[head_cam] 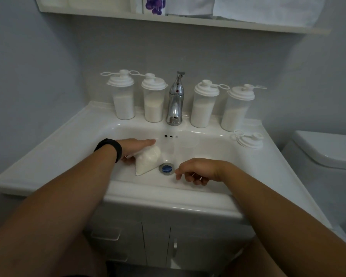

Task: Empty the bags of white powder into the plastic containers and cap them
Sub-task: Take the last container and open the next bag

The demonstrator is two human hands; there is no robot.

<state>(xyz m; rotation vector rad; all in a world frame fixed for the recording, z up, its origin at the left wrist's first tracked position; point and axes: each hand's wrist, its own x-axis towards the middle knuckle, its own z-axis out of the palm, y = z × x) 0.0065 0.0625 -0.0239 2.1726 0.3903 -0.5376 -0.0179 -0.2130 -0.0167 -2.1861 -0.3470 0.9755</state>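
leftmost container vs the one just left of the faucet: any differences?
The leftmost container has two ring tabs sticking out sideways from its lid; the container just left of the faucet shows none. The leftmost stands slightly farther back and its lid sits higher in the picture. Its powder looks plain white, while its neighbour's looks faintly creamier, though the dim light may account for that. Both are capped, clear, upright and partly filled with powder.

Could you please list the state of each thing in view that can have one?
Four containers: capped, partly filled with white powder.
Fifth container: in the sink, uncapped, looks empty.
Loose lid: lying on the sink rim.
Bag: full, lying in the sink.
Left hand: fingers straight, resting on the bag.
Right hand: loosely curled, holding nothing.
Tap: no water running.
Drain: plugged.
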